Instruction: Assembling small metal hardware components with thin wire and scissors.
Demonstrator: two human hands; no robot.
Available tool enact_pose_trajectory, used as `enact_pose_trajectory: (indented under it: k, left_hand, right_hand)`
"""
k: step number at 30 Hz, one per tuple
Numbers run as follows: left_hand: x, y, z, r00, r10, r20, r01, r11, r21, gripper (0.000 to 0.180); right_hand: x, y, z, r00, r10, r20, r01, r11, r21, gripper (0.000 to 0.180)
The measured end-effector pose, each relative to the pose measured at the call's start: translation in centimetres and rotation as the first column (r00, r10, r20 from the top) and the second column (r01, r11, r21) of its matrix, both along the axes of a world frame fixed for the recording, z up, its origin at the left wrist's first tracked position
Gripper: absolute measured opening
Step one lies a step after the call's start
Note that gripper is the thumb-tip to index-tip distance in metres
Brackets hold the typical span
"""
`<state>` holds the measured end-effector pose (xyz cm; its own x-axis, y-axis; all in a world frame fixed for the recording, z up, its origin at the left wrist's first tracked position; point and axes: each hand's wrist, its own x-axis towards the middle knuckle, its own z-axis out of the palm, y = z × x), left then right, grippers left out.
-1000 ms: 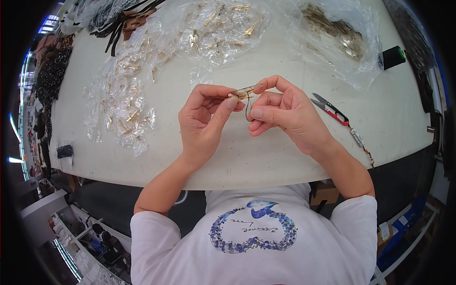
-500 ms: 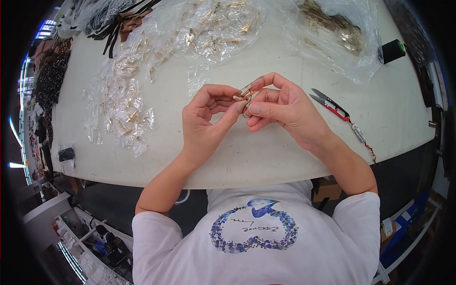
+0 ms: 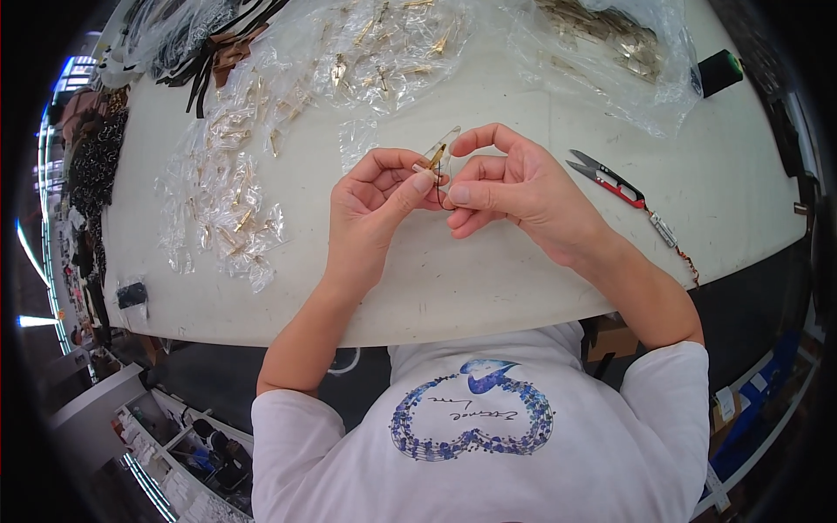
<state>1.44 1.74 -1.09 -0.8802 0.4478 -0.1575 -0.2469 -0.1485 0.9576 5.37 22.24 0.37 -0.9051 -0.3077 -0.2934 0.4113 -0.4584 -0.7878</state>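
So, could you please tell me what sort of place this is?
Likely a small-parts workshop: a large pale worktable holds gold-coloured pieces in clear plastic and a pair of snips.

The fingers of the left hand [image 3: 366,205] hide the lower part of a gold-coloured piece [image 3: 438,157] too small to make out fully, and a thin dark cord [image 3: 438,193] is lost at the fingers of the right hand [image 3: 527,192]. The top edge cuts off the counter [image 3: 514,292] and the clear bag [image 3: 645,106] at the upper right, while the lower edge crops the white shirt [image 3: 471,488]. The things [image 3: 222,458] on the shelves [image 3: 181,436] at the lower left are too blurred to tell apart.
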Motion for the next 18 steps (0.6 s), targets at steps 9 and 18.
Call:
enact_pose_trajectory:
  k: [9, 18]
  left_hand:
    - [-0.03, 0.02, -0.12, 1.0, -0.028, 0.012, 0.028, 0.999, 0.025, 0.017]
    - [0.13, -0.01, -0.27, 0.999, -0.027, -0.034, 0.027, 0.999, 0.021, 0.017]
  right_hand:
    - [-0.11, 0.12, -0.24, 1.0, 0.007, 0.014, -0.007, 0.999, -0.041, 0.045]
    - [0.02, 0.19, -0.46, 0.999, 0.023, 0.043, -0.021, 0.999, -0.043, 0.041]
